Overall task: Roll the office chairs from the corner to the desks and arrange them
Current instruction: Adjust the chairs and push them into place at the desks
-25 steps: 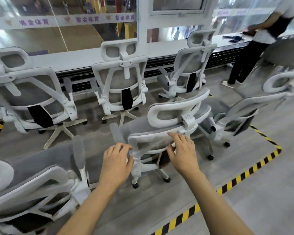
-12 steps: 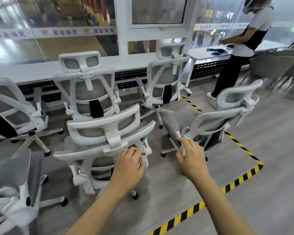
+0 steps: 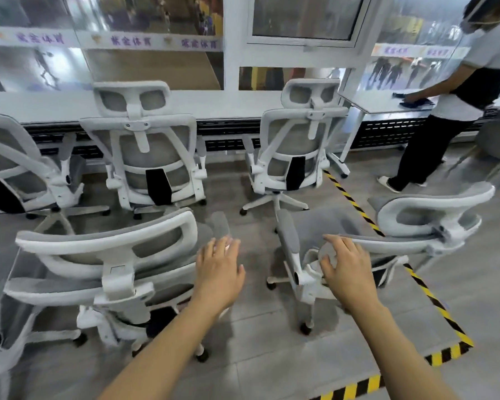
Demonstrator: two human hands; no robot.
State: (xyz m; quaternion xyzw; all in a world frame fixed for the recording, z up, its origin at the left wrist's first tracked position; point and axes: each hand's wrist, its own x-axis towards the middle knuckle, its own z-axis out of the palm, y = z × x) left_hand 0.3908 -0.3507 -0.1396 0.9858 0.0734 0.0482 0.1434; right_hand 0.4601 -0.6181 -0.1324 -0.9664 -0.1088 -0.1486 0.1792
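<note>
Both arms are stretched out in front of me, palms down. My left hand [image 3: 218, 272] has its fingers straight and loosely spread. The tips are right at the back corner of the near white-framed grey mesh office chair [image 3: 107, 249], which sits left of them, but it's too blurry to say whether they actually touch it.

My right hand [image 3: 348, 269] lies with fingers fanned out on the left edge of the second white-and-grey mesh chair [image 3: 416, 226], resting there rather than gripping. That chair runs off to the right of my fingers, leaning way back.

Between my hands is a strip of bare grey tiled floor [image 3: 257, 327]. Beyond my fingertips a row of matching chairs [image 3: 145, 145] faces the long white desk [image 3: 228, 105] under the window. Yellow-and-black striped floor tape [image 3: 433, 298] runs just right of my right hand and turns a corner down behind my wrist. Far off to the right, a person in a white top and black trousers [image 3: 433, 140] stands well apart.
</note>
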